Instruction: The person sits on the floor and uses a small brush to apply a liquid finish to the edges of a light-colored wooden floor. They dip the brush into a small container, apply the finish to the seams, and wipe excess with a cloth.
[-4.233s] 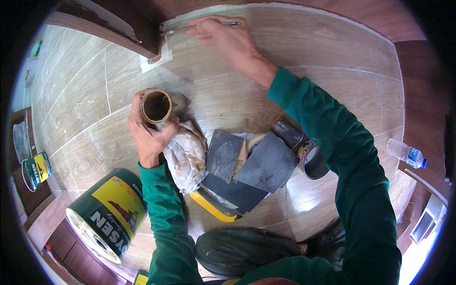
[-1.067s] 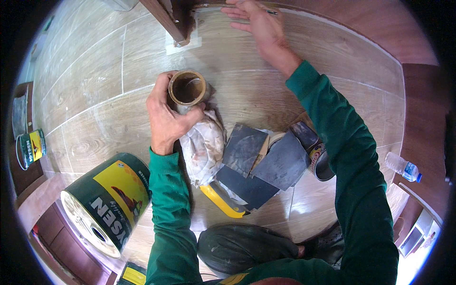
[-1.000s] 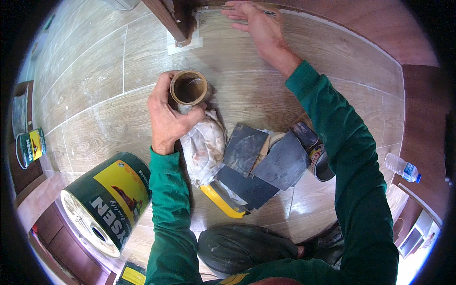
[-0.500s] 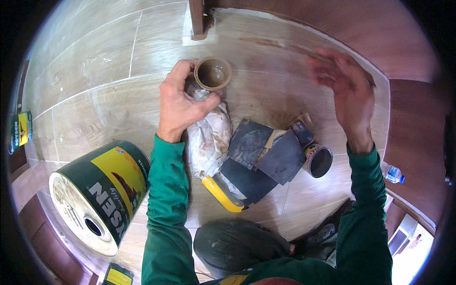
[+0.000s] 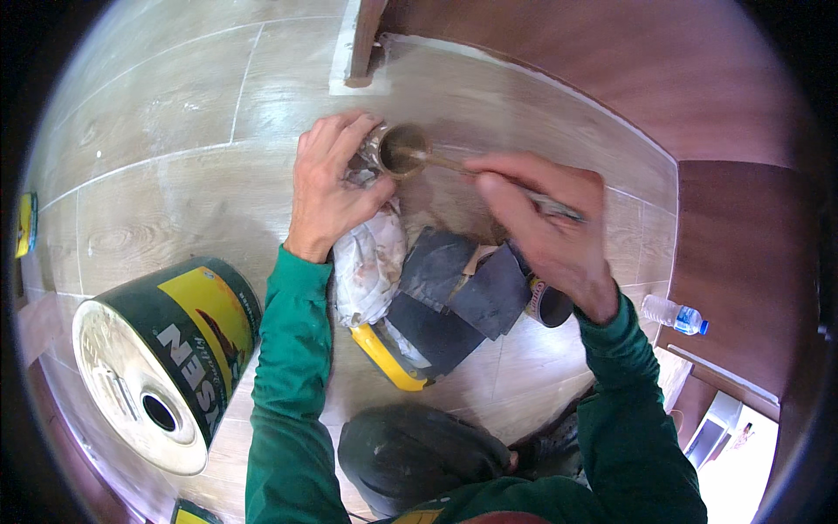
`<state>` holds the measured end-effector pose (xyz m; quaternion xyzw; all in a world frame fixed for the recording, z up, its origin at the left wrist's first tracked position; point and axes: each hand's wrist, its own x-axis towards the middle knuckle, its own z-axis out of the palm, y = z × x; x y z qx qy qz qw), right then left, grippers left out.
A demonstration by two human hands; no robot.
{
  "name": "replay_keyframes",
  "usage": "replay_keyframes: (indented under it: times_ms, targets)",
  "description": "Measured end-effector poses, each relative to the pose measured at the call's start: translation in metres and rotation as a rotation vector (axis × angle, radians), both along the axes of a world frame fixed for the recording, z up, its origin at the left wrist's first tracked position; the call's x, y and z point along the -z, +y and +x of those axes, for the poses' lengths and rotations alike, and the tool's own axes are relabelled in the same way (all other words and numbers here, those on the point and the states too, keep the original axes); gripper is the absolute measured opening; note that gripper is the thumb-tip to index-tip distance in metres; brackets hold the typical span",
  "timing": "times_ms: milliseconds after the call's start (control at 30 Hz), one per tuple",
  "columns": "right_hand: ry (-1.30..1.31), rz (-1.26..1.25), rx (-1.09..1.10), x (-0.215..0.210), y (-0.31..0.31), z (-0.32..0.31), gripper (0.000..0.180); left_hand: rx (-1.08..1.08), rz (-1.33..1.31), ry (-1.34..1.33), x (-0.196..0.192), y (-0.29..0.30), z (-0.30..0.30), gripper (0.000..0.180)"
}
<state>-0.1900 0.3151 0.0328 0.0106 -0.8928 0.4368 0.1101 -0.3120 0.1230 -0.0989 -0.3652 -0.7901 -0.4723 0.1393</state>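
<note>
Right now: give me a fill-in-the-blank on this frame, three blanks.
1. The left hand grips a small open ____ on the floor.
2. The right hand dips a thin ____ into the small can.
3. The big green drum lies on its ____ at the person's left.
Missing words: can; brush; side

We are seeing the right hand blurring, its thin stick's grip end hiding under the fingers; the left hand is covering the small can's near side.
</note>
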Motion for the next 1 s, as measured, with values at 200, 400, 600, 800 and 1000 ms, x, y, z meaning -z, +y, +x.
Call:
replay_keyframes:
  times_ms: [200, 400, 600, 800, 1000]
  targets:
    - [-0.08, -0.01, 0.015, 0.017, -0.01, -0.011, 0.019, -0.005, -0.016, -0.028, -0.001, 0.0, 0.002, 0.065]
    - [-0.13, -0.13, 0.148, -0.015, -0.005, 0.023, 0.023, -0.041, -0.043, -0.116, -0.002, -0.002, 0.006, 0.055]
    - [-0.13, -0.196, 0.181, 0.002, -0.005, 0.049, 0.023, -0.022, 0.007, -0.248, -0.007, 0.0, 0.006, 0.047]
    - [-0.123, -0.203, 0.188, 0.0, -0.004, 0.068, 0.025, -0.038, 0.001, -0.252, -0.002, -0.001, 0.006, 0.048]
    - [-0.07, -0.185, 0.185, -0.001, -0.003, 0.073, 0.022, -0.044, -0.022, -0.239, -0.001, -0.001, 0.005, 0.047]
